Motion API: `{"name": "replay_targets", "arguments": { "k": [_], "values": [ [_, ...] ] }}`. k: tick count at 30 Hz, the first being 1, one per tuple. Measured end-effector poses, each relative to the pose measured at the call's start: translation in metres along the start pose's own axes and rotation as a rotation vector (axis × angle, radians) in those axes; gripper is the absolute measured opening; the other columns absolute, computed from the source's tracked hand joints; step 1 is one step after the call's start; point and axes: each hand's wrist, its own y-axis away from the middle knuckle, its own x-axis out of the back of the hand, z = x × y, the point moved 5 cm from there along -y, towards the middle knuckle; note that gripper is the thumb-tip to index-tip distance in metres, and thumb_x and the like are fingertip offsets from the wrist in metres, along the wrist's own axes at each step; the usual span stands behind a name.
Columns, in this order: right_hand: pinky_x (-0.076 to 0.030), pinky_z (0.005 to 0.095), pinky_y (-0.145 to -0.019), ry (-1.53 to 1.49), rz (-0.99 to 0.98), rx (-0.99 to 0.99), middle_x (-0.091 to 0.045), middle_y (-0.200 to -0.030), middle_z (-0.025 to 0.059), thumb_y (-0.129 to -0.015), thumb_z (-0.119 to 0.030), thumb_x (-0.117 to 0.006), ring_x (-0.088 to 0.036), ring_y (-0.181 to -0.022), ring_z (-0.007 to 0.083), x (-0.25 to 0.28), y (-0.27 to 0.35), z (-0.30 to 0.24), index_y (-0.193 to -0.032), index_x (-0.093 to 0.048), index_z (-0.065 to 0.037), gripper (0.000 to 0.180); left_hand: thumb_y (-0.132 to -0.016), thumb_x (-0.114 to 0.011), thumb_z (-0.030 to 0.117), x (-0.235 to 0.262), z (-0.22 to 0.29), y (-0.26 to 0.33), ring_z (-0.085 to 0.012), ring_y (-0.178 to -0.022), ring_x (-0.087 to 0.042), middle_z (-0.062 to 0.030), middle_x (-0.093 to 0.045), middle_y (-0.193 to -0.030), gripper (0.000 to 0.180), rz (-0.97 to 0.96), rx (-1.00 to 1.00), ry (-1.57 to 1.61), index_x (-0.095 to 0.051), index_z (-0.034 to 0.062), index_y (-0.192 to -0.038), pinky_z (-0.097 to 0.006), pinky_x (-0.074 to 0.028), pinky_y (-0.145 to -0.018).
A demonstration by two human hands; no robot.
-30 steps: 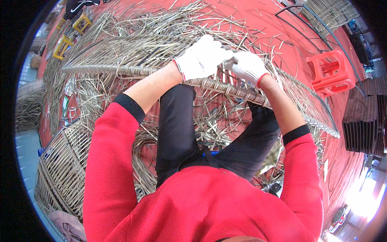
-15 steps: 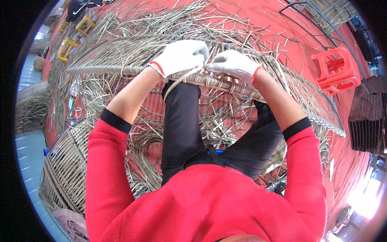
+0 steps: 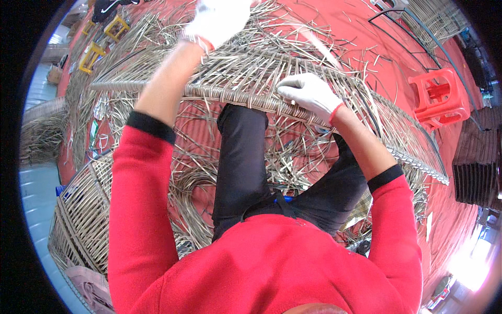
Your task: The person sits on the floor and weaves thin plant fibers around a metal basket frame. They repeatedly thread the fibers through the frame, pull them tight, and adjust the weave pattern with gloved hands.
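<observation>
Across my knees lies a curved wicker panel (image 3: 238,96) with a tightly wrapped rim along its near side and open strands beyond. My left hand (image 3: 222,21), in a white knitted glove, is raised past the panel's far side. It is smeared and partly cut off by the top edge, so its fingers cannot be read. Also gloved in white, my right hand (image 3: 309,94) rests at the wrapped rim, thumb and fingers drawn together; what is between them is hidden. A pale blurred strip (image 3: 319,44) hangs in the air beyond the right hand.
Loose wicker strands (image 3: 198,183) litter the red floor (image 3: 361,23) around my legs. Another woven panel (image 3: 86,209) leans at the left. Yellow stools (image 3: 92,57) stand far left, a red plastic stool (image 3: 440,97) at right, beside stacked dark brown pieces (image 3: 476,157).
My left hand has swung up and away from my right hand, over the panel. The strand loop that hung near the left wrist is gone from there. My right hand shifted slightly right.
</observation>
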Motion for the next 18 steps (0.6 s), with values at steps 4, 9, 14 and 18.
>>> {"name": "replay_targets", "arguments": {
  "k": [4, 9, 14, 18],
  "values": [
    [-0.057, 0.0447, -0.078, 0.632, -0.127, -0.052, -0.078, -0.100, 0.0094, -0.089, -0.041, -0.061, -0.074, -0.092, 0.0306, -0.012, -0.026, -0.005, -0.102, -0.080, -0.019, 0.032, -0.090, -0.060, 0.028, 0.092, 0.009, -0.064, -0.0233, -0.070, -0.061, -0.0038, -0.062, -0.072, 0.016, 0.844, -0.465, -0.241, -0.069, 0.0151, -0.085, -0.041, -0.045, -0.066],
    [-0.054, 0.0323, -0.084, -0.259, -0.339, -0.205, -0.077, -0.100, 0.0040, -0.087, -0.025, -0.067, -0.069, -0.092, 0.0140, -0.016, -0.039, 0.015, -0.115, -0.075, -0.006, 0.035, -0.095, -0.056, 0.025, 0.041, 0.040, -0.030, -0.0257, -0.077, -0.065, -0.0059, -0.066, -0.080, 0.018, 0.448, -0.601, 0.281, -0.070, 0.0135, -0.091, -0.040, -0.051, -0.074],
    [-0.051, 0.0296, -0.090, -0.569, -0.180, 0.056, -0.075, -0.107, 0.0071, -0.089, -0.006, -0.066, -0.067, -0.099, 0.0146, -0.027, -0.032, 0.028, -0.109, -0.074, 0.004, 0.024, -0.089, -0.054, 0.013, -0.081, 0.053, 0.068, -0.0276, -0.103, -0.070, -0.0110, -0.073, -0.111, 0.038, -0.380, -0.418, 0.838, -0.069, 0.0124, -0.124, -0.039, -0.055, -0.093],
    [-0.050, 0.0314, -0.094, -0.878, -0.120, -0.098, -0.076, -0.107, 0.0093, -0.086, -0.004, -0.067, -0.068, -0.102, 0.0172, -0.037, -0.031, 0.045, -0.106, -0.075, 0.006, 0.024, -0.085, -0.059, 0.014, -0.097, 0.053, 0.091, -0.0289, -0.108, -0.070, -0.0083, -0.074, -0.117, 0.057, -0.313, -0.240, 0.904, -0.058, 0.0187, -0.142, -0.041, -0.054, -0.095]
  ]
}}
